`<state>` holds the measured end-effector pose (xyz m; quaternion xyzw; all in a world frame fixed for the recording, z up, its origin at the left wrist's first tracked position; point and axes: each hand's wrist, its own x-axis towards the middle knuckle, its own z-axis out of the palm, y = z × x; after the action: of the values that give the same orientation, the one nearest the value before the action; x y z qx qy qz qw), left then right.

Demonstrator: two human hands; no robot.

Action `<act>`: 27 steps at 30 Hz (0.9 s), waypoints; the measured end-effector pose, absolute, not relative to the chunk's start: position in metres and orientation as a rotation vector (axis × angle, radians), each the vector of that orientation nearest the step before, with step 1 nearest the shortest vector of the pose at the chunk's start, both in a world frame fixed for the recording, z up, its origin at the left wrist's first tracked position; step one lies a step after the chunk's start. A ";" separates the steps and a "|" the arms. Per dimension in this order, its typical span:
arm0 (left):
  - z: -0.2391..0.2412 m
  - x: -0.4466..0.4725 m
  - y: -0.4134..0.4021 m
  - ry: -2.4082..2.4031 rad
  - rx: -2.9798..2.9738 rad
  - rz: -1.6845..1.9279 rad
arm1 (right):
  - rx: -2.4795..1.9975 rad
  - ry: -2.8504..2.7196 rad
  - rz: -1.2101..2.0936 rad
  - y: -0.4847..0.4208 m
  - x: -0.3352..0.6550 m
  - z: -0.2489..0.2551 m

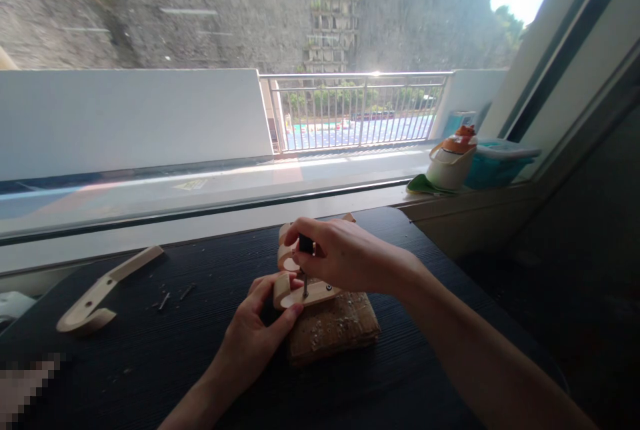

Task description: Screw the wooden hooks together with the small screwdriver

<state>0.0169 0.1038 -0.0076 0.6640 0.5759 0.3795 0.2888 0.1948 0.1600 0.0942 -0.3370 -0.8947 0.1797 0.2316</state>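
My right hand [345,258] is closed around the black handle of a small screwdriver [305,263], whose shaft points straight down into a light wooden hook piece [320,293]. That piece rests on a brown wooden block [340,333] speckled with shavings, on the dark table [150,363]. My left hand [255,327] grips the rounded left end of the wooden piece, thumb on top. Another curved wooden part shows just behind my right hand.
A second wooden hook [100,290] lies at the left of the table, with a few loose screws [175,297] beside it. On the sill at the right stand a white cup with an orange figure [453,160] and a teal box [495,167]. A window runs behind.
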 end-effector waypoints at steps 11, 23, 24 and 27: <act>-0.005 0.016 0.102 1.524 1.743 1.022 | -0.990 -2.478 0.331 0.159 0.197 0.099; -0.005 0.016 0.104 1.509 1.733 1.043 | -0.930 -2.492 0.455 0.163 0.201 0.098; -0.005 0.016 0.104 1.513 1.739 1.040 | -0.954 -2.484 0.447 0.163 0.200 0.097; -0.006 0.016 0.103 1.531 1.757 1.030 | -0.990 -2.458 0.408 0.163 0.197 0.094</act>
<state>0.0156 0.1031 -0.0057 0.6594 0.5746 0.3865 0.2928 0.1965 0.1626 0.0941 -0.3596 -0.8926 0.1481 0.2279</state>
